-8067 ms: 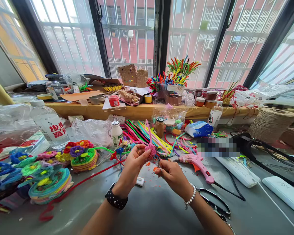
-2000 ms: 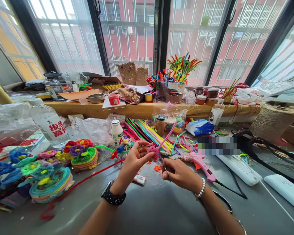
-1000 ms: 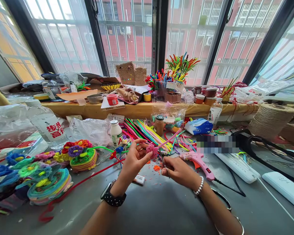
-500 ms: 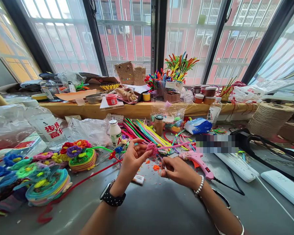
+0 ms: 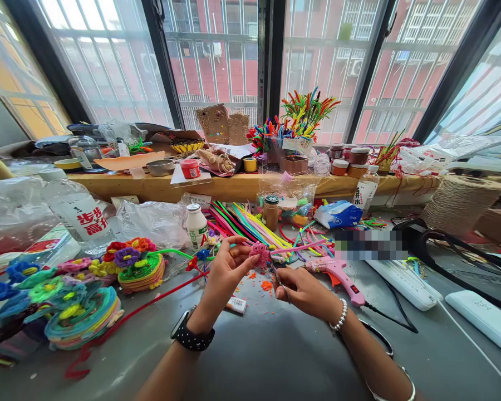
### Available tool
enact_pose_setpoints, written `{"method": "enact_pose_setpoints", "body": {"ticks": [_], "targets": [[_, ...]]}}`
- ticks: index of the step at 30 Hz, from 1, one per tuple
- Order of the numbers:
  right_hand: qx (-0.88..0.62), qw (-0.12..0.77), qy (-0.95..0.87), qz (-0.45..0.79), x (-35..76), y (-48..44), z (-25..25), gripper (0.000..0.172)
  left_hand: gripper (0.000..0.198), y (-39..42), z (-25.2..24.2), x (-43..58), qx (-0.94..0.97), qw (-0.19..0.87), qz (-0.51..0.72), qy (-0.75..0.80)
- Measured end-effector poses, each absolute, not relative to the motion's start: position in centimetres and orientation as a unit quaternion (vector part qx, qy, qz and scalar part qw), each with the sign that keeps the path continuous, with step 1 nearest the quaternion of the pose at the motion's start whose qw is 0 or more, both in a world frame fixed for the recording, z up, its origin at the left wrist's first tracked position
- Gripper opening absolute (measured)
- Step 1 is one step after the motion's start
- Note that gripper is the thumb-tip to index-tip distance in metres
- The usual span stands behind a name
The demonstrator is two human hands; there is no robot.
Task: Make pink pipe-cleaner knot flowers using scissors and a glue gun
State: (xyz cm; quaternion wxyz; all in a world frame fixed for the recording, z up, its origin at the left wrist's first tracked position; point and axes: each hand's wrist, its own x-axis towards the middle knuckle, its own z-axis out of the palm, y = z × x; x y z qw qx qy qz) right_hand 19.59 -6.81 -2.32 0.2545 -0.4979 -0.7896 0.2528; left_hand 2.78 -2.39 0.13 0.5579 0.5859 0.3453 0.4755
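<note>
Between thumb and fingers, my left hand [image 5: 229,266] pinches a pink pipe-cleaner flower [image 5: 259,253] above the middle of the table. A pink pipe-cleaner stem [image 5: 296,247] runs out from the flower to the right. My right hand [image 5: 303,291] is closed on a small pair of scissors [image 5: 274,272], whose blades point up at the stem right beside the flower. Whether the blades touch the stem I cannot tell. Orange fuzz scraps [image 5: 266,285] lie on the table below, and a pink glue gun [image 5: 340,274] rests just beyond my right hand.
Finished pipe-cleaner flowers [image 5: 127,258] and a coiled pastel base [image 5: 83,320] crowd the left. A milk bottle [image 5: 196,227], a brown jar [image 5: 270,213] and loose pipe cleaners [image 5: 246,223] stand or lie behind my hands. To the right are a white power strip [image 5: 404,284] and a twine spool [image 5: 459,203].
The scissors have shifted slightly, their blades now nearer the stem beside the flower. My left hand and the flower stay almost where they were.
</note>
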Motion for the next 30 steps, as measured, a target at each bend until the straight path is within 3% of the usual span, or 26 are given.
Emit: {"method": "enact_pose_setpoints", "body": {"ticks": [9,20,30], "targets": [[-0.463,0.284,-0.793,0.276,19.1,-7.0,-2.0,0.066,0.032,-2.4,-0.1,2.9,0.553,0.603,0.475,0.323],[-0.502,0.331,-0.741,0.3,19.2,-6.7,-2.0,0.045,0.034,-2.2,0.2,2.6,0.541,0.612,0.479,0.322],[-0.514,0.218,-0.785,0.269,20.9,-7.3,-1.1,0.037,0.037,-1.9,0.7,2.0,0.6,0.565,0.452,0.341]]}}
